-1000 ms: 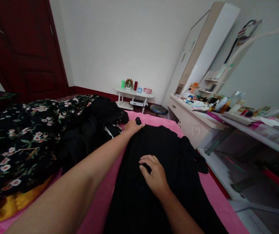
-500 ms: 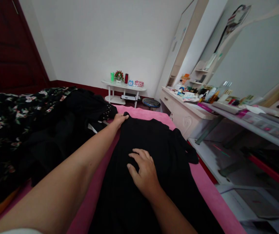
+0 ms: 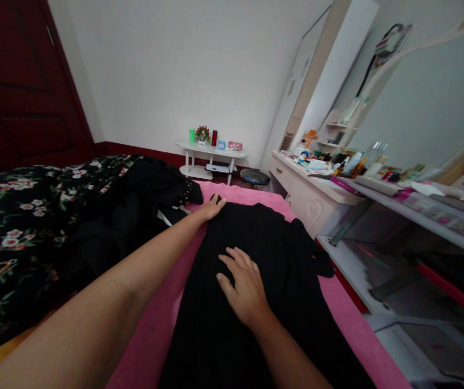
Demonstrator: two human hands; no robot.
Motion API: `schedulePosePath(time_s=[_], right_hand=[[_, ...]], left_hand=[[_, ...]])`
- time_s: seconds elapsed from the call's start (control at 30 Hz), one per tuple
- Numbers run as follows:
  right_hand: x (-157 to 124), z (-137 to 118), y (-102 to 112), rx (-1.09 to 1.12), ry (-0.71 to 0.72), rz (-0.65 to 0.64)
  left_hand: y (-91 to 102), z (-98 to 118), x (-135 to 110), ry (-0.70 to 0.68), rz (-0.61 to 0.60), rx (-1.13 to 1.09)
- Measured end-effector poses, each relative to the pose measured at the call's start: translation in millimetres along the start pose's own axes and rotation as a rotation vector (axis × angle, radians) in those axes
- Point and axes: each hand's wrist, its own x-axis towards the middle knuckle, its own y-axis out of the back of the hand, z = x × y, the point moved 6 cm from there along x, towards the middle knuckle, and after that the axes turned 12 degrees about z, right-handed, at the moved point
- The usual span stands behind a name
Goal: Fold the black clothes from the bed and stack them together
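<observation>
A black short-sleeved garment (image 3: 289,281), perhaps a dress, lies spread over a pink bed cover (image 3: 349,324). At its far left corner, my left hand (image 3: 213,207) is closed on the black cloth near the shoulder. My right hand (image 3: 243,283) rests on the middle of the garment, palm down with the fingers spread. The sleeve on the right lies out toward the bed's edge. The garment's lower end runs out of view at the bottom, partly behind my right forearm.
Left of the garment lies a heap of dark floral clothing (image 3: 25,210), with a black studded piece (image 3: 189,190) by it. A dressing table (image 3: 317,197) crowded with bottles stands along the right. Beyond the bed are a stool (image 3: 254,176) and a small white table (image 3: 211,152).
The view has tilted slightly, so everything sits a little lower and further right. My left hand still grips the shoulder corner, and my right hand stays flat on the cloth.
</observation>
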Motion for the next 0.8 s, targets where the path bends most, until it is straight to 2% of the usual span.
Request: schedulePosePath(time_s=[0.13,0.23,0.33,0.37,0.47,0.53,0.57,0.67,0.8], right_hand=[[1,1,1,0.01,0.001,0.001],[1,2,1,0.026,0.003,0.005],[1,2,1,0.031,0.01,0.015],[1,3,1,0.03,0.011,0.02],[1,2,1,0.023,0.019,0.035],[0,1,2,0.019,0.036,0.045],[0,0,2,0.018,0.046,0.048],[-1,0,1,0.01,0.057,0.052],[0,3,1,-0.014,0.036,0.059]], left_hand=[[5.7,-4,-16,0.028,-0.079,0.157],[19.4,0,-28,0.075,-0.01,0.344],[32.1,26,-50,-0.08,0.132,0.395],[31.7,36,-61,-0.167,0.13,0.377],[17.1,54,-104,-0.354,-0.058,0.298],[6.6,54,-133,-0.397,-0.186,0.251],[3.6,51,-145,-0.397,-0.212,0.239],[3.7,40,-164,-0.372,-0.156,0.25],[6.5,34,-167,-0.361,-0.104,0.258]])
